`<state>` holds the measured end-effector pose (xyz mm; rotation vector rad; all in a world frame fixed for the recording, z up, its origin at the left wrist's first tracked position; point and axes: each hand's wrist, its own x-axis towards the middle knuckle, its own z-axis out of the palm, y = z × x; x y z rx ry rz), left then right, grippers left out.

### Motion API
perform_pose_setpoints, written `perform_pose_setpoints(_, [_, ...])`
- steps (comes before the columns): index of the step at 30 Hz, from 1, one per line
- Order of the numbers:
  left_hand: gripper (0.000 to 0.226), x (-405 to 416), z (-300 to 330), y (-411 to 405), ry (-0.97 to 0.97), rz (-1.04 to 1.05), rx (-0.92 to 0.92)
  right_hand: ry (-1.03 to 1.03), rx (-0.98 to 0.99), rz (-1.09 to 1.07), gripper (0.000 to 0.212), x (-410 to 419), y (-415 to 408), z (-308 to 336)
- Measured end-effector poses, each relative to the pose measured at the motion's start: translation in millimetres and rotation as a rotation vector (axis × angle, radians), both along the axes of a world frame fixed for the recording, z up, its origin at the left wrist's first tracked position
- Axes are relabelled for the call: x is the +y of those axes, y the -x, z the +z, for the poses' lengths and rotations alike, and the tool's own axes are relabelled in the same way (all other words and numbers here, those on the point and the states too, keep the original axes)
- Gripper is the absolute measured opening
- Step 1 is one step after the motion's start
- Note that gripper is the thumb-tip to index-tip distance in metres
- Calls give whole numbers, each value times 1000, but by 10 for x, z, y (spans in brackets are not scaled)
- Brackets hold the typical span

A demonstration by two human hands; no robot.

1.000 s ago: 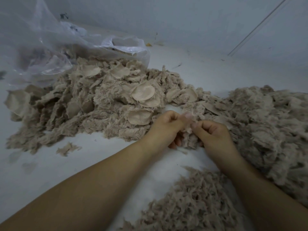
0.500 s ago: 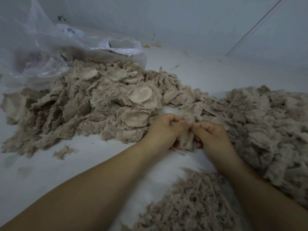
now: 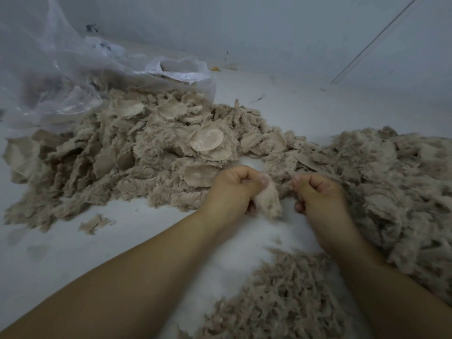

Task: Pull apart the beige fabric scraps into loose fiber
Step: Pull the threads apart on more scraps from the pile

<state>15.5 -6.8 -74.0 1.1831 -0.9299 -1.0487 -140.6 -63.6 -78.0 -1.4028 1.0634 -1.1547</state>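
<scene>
Your two hands sit close together at the middle of the head view, fingers curled on both. Your left hand (image 3: pixel 234 189) pinches a fuzzy beige scrap (image 3: pixel 269 201) between thumb and forefinger, and the scrap hangs down from that grip just above the white surface (image 3: pixel 137 241). Your right hand (image 3: pixel 318 194) sits just beside it with thumb against curled fingers; whether it pinches a wisp of fiber or nothing is too blurred to tell.

One container shows: a clear plastic bag (image 3: pixel 73 77) lying at the far left, its mouth facing the heap. Beige scraps show through its film.

You have three masses of beige material around you. One big pile of fabric scraps (image 3: pixel 137 152) spreads from the bag to your left hand, with several round woven patches lying face up on it. A second heap (image 3: pixel 396 187) lies along your right side, touching your right forearm. A third pile of loose fiber (image 3: pixel 288 297) sits between your forearms, nearest you. One stray tuft (image 3: pixel 94 222) lies alone on the surface, left of your left forearm.
</scene>
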Motion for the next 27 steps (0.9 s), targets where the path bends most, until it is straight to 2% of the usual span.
perform_pose_setpoints(2, [30, -17, -19, -30, 33, 111, 37, 1, -40, 101, 33, 21, 32, 21])
perform_pose_setpoints(4, [28, -28, -39, -31, 52, 153, 52, 81, 69, 298, 19, 89, 65, 57])
perform_pose_setpoints(7, [26, -22, -45, -23, 57, 138, 25, 86, 171, 433, 34, 111, 92, 74])
perform_pose_setpoints(9, [25, -9, -30, -14, 66, 89, -20, 61, 144, 354, 47, 94, 69, 84])
perform_pose_setpoints(10, [24, 3, -14, 2, 71, 60, -36, 73, 140, 317, 47, 97, 41, 88])
perform_pose_setpoints(13, [24, 27, 10, 60, 78, 3, -41, 94, 122, 287, 23, 127, -31, 65])
perform_pose_setpoints(15, [24, 26, 13, 69, 76, 7, -44, 107, 163, 268, 18, 117, -14, 41])
perform_pose_setpoints(21, [24, 7, -10, 26, 81, 60, -92, 70, 194, 147, 38, 116, -4, 43])
perform_pose_setpoints(27, [25, -19, -18, 8, 76, 105, 2, 9, 92, 120, 39, 117, -22, 48])
